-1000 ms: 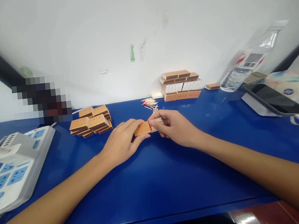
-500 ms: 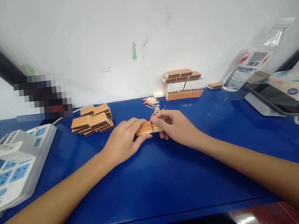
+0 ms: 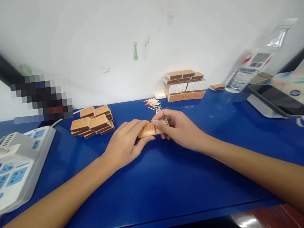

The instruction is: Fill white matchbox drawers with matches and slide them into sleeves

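Note:
A matchbox [image 3: 146, 131] is between my hands over the blue table, its tray slid partly out to the right with matches showing in it. My left hand [image 3: 123, 140] is closed around the printed sleeve, fingers on the far side and thumb along the near edge. Over the open tray, my right hand [image 3: 180, 127] has its thumb pressed on the match heads, while its other fingers curl behind and under the box. Just beyond my hands lies a small pile of loose matches [image 3: 152, 103] with red heads.
Matchboxes are piled [image 3: 98, 123] at the left. More form a layered stack [image 3: 186, 96] by the wall, with a single matchbox [image 3: 217, 87] beside it. A power strip [image 3: 25, 178] sits far left. On the right are a water bottle [image 3: 242, 77] and a phone [image 3: 281, 100].
The view has shifted slightly. My right thumb has moved a little over the tray, and more of the tray's right end shows. Both hands keep hold of the matchbox.

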A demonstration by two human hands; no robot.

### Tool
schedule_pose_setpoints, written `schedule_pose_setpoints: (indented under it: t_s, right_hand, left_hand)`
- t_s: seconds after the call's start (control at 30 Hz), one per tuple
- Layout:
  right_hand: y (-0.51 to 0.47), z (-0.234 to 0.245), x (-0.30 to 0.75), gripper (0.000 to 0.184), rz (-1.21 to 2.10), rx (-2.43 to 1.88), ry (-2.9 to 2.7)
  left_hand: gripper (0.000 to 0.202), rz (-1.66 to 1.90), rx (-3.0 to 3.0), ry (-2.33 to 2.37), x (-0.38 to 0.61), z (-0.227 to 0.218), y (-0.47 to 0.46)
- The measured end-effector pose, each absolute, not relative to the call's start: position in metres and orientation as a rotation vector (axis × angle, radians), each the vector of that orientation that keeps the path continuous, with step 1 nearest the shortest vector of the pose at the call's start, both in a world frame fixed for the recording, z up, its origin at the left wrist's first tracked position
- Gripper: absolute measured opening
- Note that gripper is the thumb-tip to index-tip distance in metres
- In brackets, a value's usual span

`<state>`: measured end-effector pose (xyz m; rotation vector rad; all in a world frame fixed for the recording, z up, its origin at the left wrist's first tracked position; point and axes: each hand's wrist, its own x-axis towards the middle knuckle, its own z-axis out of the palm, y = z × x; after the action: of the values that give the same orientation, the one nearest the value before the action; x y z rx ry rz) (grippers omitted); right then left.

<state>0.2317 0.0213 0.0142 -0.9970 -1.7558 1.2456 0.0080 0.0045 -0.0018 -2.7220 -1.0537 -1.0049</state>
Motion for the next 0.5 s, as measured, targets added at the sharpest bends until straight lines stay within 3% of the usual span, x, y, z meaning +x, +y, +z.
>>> schedule_pose_setpoints:
  t_s: [0.27, 0.5]
  right_hand:
    - [0.0118, 0.0115, 0.2316, 0.033, 1.062, -0.967, -1.948]
    - [0.014, 0.0129, 0.2329, 0.031, 1.152, -1.0, -1.919]
  left_hand:
    - [0.033, -0.976, -2.682, -0.958, 0.0106, 0.0021, 0.0017]
    - [0.034, -0.945, -2.666, -0.939, 0.0112, 0.0018, 0.0025]
